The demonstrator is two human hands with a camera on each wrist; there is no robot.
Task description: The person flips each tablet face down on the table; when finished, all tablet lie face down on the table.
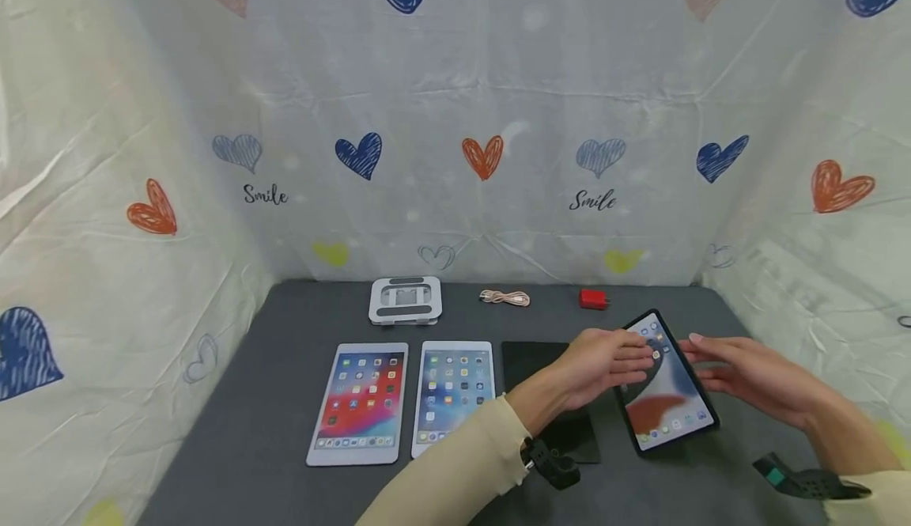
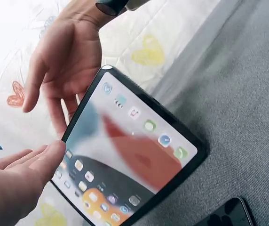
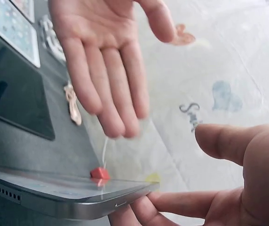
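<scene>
A tablet with a lit home screen (image 1: 672,399) lies slanted at the right, its near end apparently raised above the table. My right hand (image 1: 765,376) is at its right edge; in the right wrist view the fingers (image 3: 186,203) reach beneath the tablet's edge (image 3: 92,207) while the thumb stands away from it. My left hand (image 1: 598,368) hovers over the tablet's left side, fingers straight and palm turned toward the right hand. In the left wrist view, the left fingertips overlap the screen (image 2: 139,150); whether they touch is unclear. Neither hand grips anything.
Two white tablets (image 1: 359,407) (image 1: 455,391) lie lit on the dark table (image 1: 249,431). A dark tablet (image 1: 582,439) lies face down under my left forearm. Behind are a white folding stand (image 1: 406,300), a coiled cable (image 1: 505,297) and a red charger plug (image 1: 592,299). Patterned curtains surround the table.
</scene>
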